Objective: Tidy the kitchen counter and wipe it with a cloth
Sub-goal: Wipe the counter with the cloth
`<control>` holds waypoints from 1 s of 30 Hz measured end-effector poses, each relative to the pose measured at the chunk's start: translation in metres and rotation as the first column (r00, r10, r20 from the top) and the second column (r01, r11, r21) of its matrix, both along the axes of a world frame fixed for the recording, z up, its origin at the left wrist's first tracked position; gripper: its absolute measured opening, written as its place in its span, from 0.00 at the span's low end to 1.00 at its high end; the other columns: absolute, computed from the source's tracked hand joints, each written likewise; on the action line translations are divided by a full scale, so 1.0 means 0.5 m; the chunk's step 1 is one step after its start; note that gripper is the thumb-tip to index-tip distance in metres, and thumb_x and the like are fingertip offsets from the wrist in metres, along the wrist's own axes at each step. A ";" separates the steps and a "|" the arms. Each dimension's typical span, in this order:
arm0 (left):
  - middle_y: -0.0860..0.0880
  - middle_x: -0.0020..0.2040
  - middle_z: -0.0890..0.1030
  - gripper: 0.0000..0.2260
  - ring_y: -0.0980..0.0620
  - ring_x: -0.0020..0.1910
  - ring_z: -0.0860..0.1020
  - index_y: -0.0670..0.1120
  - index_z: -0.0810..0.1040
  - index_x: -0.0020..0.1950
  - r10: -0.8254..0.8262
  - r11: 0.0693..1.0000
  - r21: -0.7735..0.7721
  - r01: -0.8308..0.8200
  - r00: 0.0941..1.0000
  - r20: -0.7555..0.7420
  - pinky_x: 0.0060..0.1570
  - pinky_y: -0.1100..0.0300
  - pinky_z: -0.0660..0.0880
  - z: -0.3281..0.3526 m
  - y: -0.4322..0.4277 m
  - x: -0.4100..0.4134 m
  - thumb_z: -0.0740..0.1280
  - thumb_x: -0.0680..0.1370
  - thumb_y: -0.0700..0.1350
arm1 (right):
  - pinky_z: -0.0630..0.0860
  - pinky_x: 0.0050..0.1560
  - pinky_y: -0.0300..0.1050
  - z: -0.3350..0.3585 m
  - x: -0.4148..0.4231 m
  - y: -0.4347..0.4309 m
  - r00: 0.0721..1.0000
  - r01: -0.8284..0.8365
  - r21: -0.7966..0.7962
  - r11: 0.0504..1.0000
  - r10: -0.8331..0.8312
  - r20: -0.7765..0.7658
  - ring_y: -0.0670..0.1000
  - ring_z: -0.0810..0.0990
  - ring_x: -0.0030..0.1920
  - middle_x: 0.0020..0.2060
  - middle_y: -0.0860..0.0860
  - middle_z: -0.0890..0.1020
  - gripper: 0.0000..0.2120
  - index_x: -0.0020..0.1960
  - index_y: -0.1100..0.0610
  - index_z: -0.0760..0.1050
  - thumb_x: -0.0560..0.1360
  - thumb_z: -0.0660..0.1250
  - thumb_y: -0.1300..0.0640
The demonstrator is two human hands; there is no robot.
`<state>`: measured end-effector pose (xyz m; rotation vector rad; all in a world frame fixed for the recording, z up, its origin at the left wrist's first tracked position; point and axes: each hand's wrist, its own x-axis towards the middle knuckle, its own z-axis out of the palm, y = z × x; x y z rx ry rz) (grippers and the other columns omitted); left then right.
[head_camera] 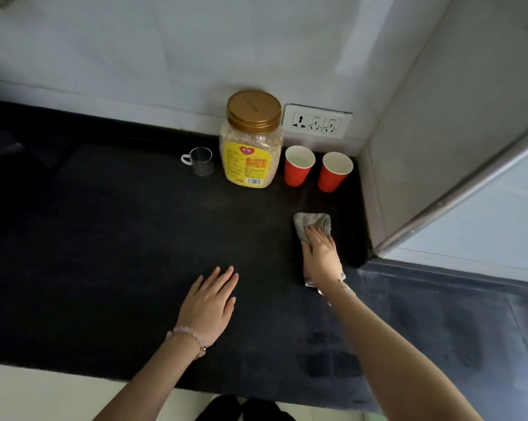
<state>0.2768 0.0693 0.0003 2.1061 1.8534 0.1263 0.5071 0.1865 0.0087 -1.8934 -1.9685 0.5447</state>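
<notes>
A jar [252,141] is standing at the back of my tabletop [120,223], a mug [200,161] just left of it, a first cup [299,165] and second cup [335,171] just right. In front of the cups my right hand [320,253] is lying on a cloth [313,221], my left hand [209,302] further left.

cloth [313,221]: middle under right hand [320,256] | jar label [246,164]: print unreadable | shoes [241,410]: cropped below
</notes>
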 end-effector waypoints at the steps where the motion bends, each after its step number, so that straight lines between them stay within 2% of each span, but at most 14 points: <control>1: 0.56 0.76 0.55 0.21 0.52 0.75 0.54 0.52 0.57 0.73 0.000 1.000 -0.019 0.000 1.000 0.009 0.73 0.52 0.53 0.001 0.001 -0.001 0.53 0.80 0.50 | 0.53 0.75 0.45 0.002 -0.007 0.003 1.000 -0.028 0.011 1.000 0.028 0.002 0.51 0.64 0.73 0.70 0.54 0.71 0.20 0.69 0.59 0.69 0.79 0.58 0.58; 5: 0.56 0.75 0.56 0.21 0.53 0.75 0.55 0.53 0.58 0.73 0.010 1.000 -0.023 -0.010 1.000 0.024 0.73 0.53 0.53 0.006 -0.001 -0.005 0.54 0.80 0.49 | 0.56 0.73 0.41 -0.006 -0.012 -0.057 0.969 -0.247 0.058 0.967 0.244 0.042 0.50 0.69 0.70 0.66 0.53 0.76 0.19 0.67 0.58 0.72 0.76 0.61 0.58; 8: 0.56 0.75 0.58 0.21 0.52 0.75 0.57 0.52 0.59 0.73 0.009 1.000 -0.020 -0.009 1.000 0.026 0.72 0.53 0.54 0.012 -0.001 -0.007 0.55 0.80 0.49 | 0.57 0.72 0.41 -0.014 0.018 -0.106 0.944 -0.317 0.058 0.947 0.310 0.112 0.48 0.67 0.71 0.67 0.50 0.74 0.20 0.68 0.56 0.71 0.77 0.60 0.55; 14: 0.55 0.76 0.56 0.20 0.54 0.75 0.54 0.51 0.58 0.73 -0.008 0.998 -0.068 0.011 0.999 0.042 0.73 0.55 0.51 0.025 0.003 -0.016 0.52 0.80 0.49 | 0.56 0.73 0.51 -0.012 0.081 -0.064 0.999 -0.018 0.005 1.000 0.018 0.035 0.53 0.63 0.74 0.71 0.54 0.69 0.20 0.70 0.59 0.68 0.78 0.60 0.60; 17: 0.53 0.75 0.59 0.21 0.52 0.75 0.56 0.49 0.59 0.73 0.050 0.998 -0.050 -0.049 0.998 0.024 0.73 0.54 0.55 0.030 -0.005 -0.032 0.54 0.80 0.49 | 0.56 0.73 0.52 -0.016 0.074 -0.024 0.999 0.031 -0.001 1.000 -0.031 -0.007 0.54 0.62 0.74 0.71 0.55 0.70 0.20 0.69 0.60 0.68 0.78 0.59 0.61; 20: 0.52 0.76 0.57 0.22 0.52 0.75 0.55 0.49 0.58 0.73 0.102 0.992 -0.069 -0.103 0.994 -0.024 0.73 0.53 0.55 0.026 -0.020 -0.056 0.54 0.80 0.50 | 0.60 0.73 0.53 -0.018 0.044 0.005 0.999 0.045 0.019 0.999 -0.045 -0.014 0.57 0.65 0.72 0.68 0.58 0.72 0.19 0.68 0.63 0.70 0.78 0.60 0.61; 22: 0.52 0.77 0.55 0.22 0.52 0.75 0.53 0.49 0.57 0.74 0.115 0.989 -0.084 -0.119 0.992 -0.051 0.73 0.53 0.53 0.023 -0.029 -0.066 0.53 0.80 0.50 | 0.63 0.71 0.53 -0.019 0.009 0.000 1.000 -0.015 0.030 0.999 0.016 -0.016 0.58 0.69 0.70 0.66 0.59 0.75 0.18 0.66 0.63 0.73 0.77 0.60 0.60; 25: 0.52 0.77 0.54 0.22 0.52 0.76 0.53 0.50 0.56 0.74 0.110 0.990 -0.080 -0.115 0.991 -0.070 0.73 0.53 0.52 0.021 -0.038 -0.069 0.53 0.80 0.50 | 0.64 0.69 0.46 -0.019 -0.057 -0.055 0.975 -0.223 0.078 0.972 0.224 0.004 0.55 0.73 0.67 0.63 0.56 0.78 0.22 0.63 0.60 0.76 0.76 0.55 0.52; 28: 0.53 0.76 0.55 0.22 0.52 0.75 0.54 0.50 0.57 0.74 0.119 0.990 -0.072 -0.124 0.991 -0.061 0.73 0.52 0.54 0.020 -0.038 -0.067 0.54 0.80 0.50 | 0.56 0.73 0.41 -0.009 -0.081 -0.130 0.905 -0.425 0.038 0.904 0.423 0.042 0.47 0.66 0.71 0.68 0.49 0.73 0.25 0.69 0.55 0.71 0.76 0.52 0.47; 30: 0.53 0.76 0.56 0.22 0.52 0.75 0.54 0.49 0.58 0.73 0.120 0.990 -0.067 -0.123 0.991 -0.055 0.73 0.52 0.54 0.019 -0.038 -0.069 0.54 0.80 0.50 | 0.57 0.73 0.44 -0.010 -0.047 -0.147 0.895 -0.444 0.022 0.896 0.442 0.060 0.45 0.63 0.72 0.70 0.46 0.70 0.25 0.70 0.53 0.69 0.76 0.53 0.46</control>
